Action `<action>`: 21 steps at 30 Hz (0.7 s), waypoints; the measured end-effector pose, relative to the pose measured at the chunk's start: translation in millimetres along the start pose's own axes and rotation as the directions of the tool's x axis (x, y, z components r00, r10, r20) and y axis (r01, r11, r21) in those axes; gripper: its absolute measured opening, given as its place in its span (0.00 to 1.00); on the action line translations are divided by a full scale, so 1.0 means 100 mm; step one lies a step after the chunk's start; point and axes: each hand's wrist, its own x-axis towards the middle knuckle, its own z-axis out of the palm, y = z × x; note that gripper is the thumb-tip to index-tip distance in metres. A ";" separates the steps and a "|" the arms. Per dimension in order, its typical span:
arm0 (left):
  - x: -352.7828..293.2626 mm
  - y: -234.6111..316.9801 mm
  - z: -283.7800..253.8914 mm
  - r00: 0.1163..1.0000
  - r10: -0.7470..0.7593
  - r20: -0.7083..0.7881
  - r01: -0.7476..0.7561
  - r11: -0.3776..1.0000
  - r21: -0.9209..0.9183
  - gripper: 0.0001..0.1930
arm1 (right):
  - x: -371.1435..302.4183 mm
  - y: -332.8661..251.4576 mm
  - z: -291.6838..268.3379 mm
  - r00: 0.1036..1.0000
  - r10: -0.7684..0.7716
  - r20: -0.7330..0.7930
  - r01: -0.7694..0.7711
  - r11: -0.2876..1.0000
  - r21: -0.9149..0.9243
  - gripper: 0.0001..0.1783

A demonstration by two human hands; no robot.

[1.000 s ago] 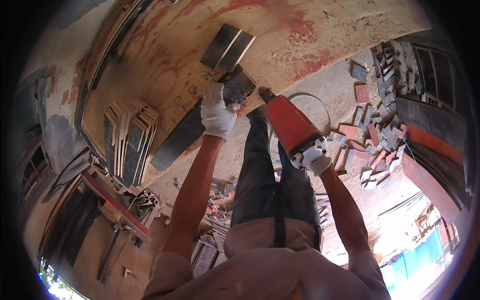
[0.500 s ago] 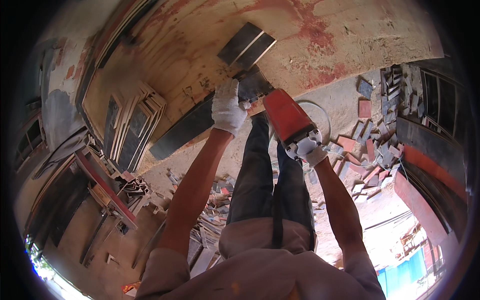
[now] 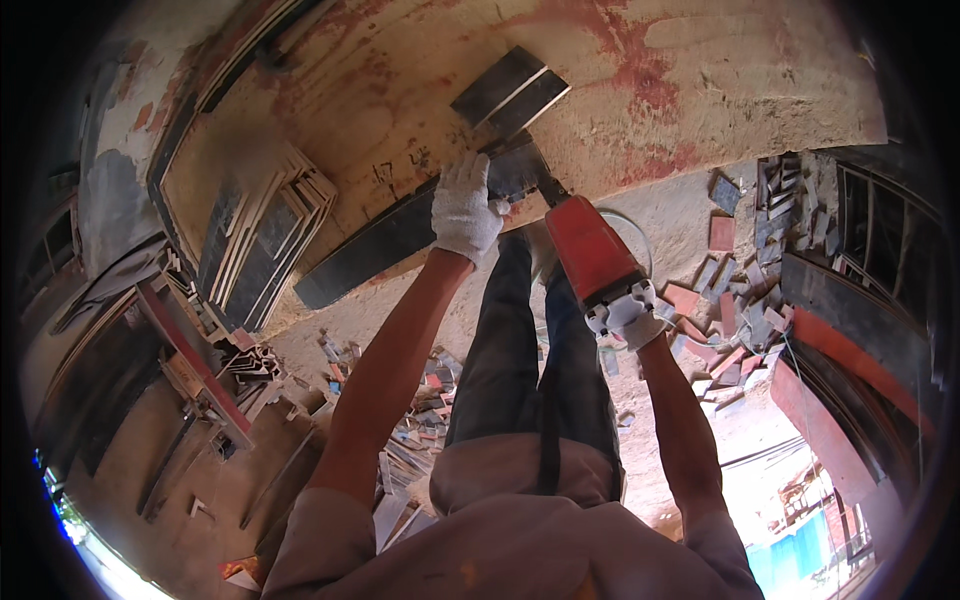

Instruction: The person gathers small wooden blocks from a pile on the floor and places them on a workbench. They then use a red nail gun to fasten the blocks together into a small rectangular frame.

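My left hand (image 3: 465, 208), in a white knit glove, lies on a long dark board (image 3: 370, 245). Its fingers are stretched out and the thumb points toward the right. My right hand (image 3: 640, 328), also gloved, is closed round the rear of a red power saw (image 3: 592, 250). The saw's front end meets the right part of the dark board, where a dark piece (image 3: 518, 168) lies. Its cutting part is mostly hidden. Beyond the hands, two small dark panels (image 3: 510, 85) lie side by side with a pale strip between them.
The wooden work surface (image 3: 650, 120) has red stains. Cut boards (image 3: 265, 240) are stacked on its left. Red and grey offcuts (image 3: 735, 310) litter the floor at right, and more scraps (image 3: 425, 405) lie beside my legs. A pale cable (image 3: 640, 235) loops behind the saw.
The saw has shifted slightly right and toward me. My left hand keeps its place on the board. The view has tilted a little.
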 end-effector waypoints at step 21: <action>-0.36 -0.40 -0.06 0.992 0.037 -0.123 -0.047 0.996 -0.077 0.54 | 0.28 0.07 1.01 0.998 -0.062 -0.032 0.059 0.995 -0.074 0.22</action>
